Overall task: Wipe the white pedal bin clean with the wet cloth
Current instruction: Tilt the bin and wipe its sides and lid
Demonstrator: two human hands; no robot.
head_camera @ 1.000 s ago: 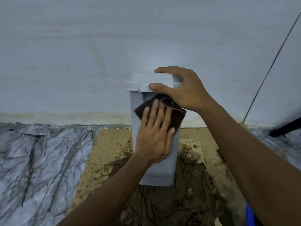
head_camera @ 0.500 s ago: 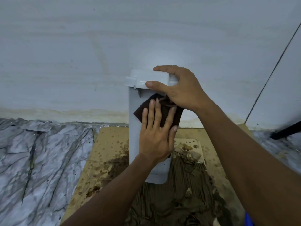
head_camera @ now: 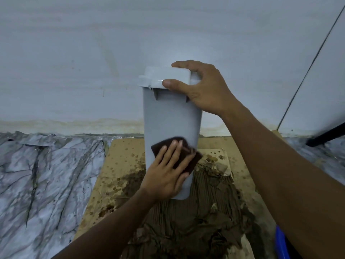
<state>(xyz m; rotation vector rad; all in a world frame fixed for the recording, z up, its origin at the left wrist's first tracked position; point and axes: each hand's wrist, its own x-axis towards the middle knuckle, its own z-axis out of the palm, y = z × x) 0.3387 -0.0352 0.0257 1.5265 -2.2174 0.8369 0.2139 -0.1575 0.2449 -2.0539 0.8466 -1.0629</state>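
The white pedal bin [head_camera: 168, 116] stands upright at the centre, in front of a pale wall, with its lid down. My right hand [head_camera: 201, 88] grips the lid and rim from the right, thumb on the front edge. My left hand [head_camera: 166, 171] lies flat on a dark brown wet cloth [head_camera: 188, 157] and presses it against the lower front of the bin. Fingers cover most of the cloth; only its upper and right edges show.
The bin rests on soaked, stained cardboard [head_camera: 119, 165] with torn brown pulp [head_camera: 201, 221] in front. Marble-patterned floor [head_camera: 46, 174] lies to the left. A dark bar [head_camera: 324, 135] crosses at the right, and a blue object [head_camera: 281, 242] sits at the bottom right.
My left hand has slid the cloth down from just under the lid to the lower part of the bin's front. My right hand has stayed on the lid.
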